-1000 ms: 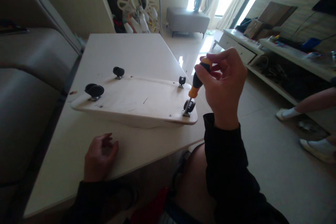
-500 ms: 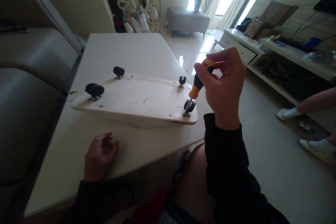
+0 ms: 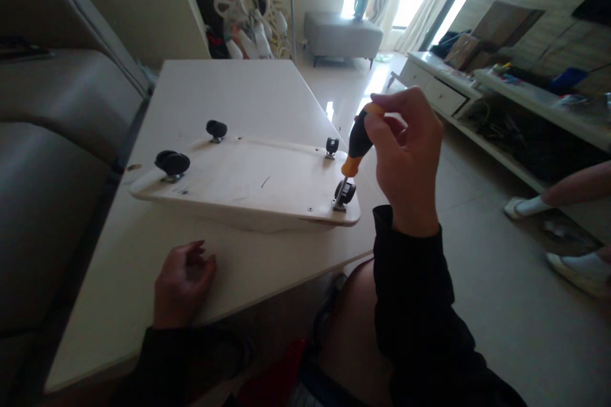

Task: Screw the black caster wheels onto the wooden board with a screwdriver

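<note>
My right hand point(image 3: 405, 159) is closed round the top of a screwdriver point(image 3: 359, 140) with a black and orange handle. The shaft slants down to the metal plate of a black caster wheel point(image 3: 346, 191) at the near right corner of a white board point(image 3: 243, 172). Whether the tip sits in a screw is too small to tell. More casters stand on the other corners: one near left point(image 3: 172, 164), one far left point(image 3: 216, 130), one far right point(image 3: 331, 146). My left hand point(image 3: 181, 283) rests on the table, loosely curled and holding nothing, with a gap between thumb and fingers.
The board lies wheels up on a white table point(image 3: 229, 89), whose near edge runs close to my legs. A grey sofa point(image 3: 71, 89) flanks it on the left. On the right are a low cabinet point(image 3: 443, 94) and another person's legs point(image 3: 573, 191).
My right hand's fingers have shifted round the screwdriver handle, and the handle has moved slightly left. The board and my left hand look the same.
</note>
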The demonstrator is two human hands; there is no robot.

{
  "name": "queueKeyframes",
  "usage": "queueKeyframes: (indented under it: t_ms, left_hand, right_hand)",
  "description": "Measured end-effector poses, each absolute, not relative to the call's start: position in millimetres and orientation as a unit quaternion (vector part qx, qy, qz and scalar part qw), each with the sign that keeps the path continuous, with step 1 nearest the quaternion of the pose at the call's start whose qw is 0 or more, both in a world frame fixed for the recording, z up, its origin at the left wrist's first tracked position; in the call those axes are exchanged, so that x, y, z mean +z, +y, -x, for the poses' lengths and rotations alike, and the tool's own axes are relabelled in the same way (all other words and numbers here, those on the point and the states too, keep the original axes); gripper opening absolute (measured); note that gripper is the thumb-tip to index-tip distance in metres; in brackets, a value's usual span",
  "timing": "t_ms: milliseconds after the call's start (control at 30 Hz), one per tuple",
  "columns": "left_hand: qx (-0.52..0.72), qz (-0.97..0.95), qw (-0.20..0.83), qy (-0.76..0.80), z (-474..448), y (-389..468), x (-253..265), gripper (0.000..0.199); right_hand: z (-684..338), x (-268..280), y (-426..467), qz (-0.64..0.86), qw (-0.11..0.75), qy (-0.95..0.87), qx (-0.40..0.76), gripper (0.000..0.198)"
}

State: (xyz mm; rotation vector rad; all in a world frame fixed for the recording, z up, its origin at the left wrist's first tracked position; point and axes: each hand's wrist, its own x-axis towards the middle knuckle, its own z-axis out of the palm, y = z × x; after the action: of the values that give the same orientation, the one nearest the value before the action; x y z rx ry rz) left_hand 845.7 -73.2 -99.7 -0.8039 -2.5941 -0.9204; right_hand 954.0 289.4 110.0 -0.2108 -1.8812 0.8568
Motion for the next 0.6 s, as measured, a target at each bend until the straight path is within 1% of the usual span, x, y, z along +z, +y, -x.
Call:
queueKeyframes:
  t_ms: [67, 133, 267, 333, 400, 500, 600]
  left_hand:
    - [-0.327, 0.281, 0.141, -0.891, -844.5, -73.9, -101.1, 0.049]
    - [-0.332, 0.281, 0.142, -0.889, -844.4, -74.0, -101.0, 0.047]
    - [-0.316, 0.279, 0.127, -0.898, -846.7, -72.5, -98.1, 0.055]
    - [-0.318, 0.281, 0.125, -0.897, -847.7, -72.2, -97.3, 0.057]
    - [-0.321, 0.282, 0.128, -0.895, -847.9, -72.3, -97.2, 0.054]
    - [-0.322, 0.277, 0.130, -0.896, -847.8, -72.4, -97.6, 0.050]
    - [-0.320, 0.272, 0.126, -0.899, -848.2, -71.7, -97.2, 0.053]
  right_hand:
    - [-953.9, 111.4, 287.0, 0.074, 0.493, -0.775, 0.388, 0.009]
    - [-953.8, 111.2, 286.1, 0.072, 0.491, -0.772, 0.398, 0.013]
    - [-953.4, 110.0, 287.1, 0.090, 0.520, -0.761, 0.378, 0.023]
    - [-953.4, 111.5, 285.9, 0.089, 0.518, -0.759, 0.384, 0.018]
    - [-953.7, 113.9, 283.0, 0.079, 0.503, -0.757, 0.410, 0.009]
    - [-954.6, 115.6, 280.7, 0.065, 0.488, -0.757, 0.429, 0.012]
    - [-955.1, 112.0, 285.6, 0.071, 0.499, -0.773, 0.387, 0.015]
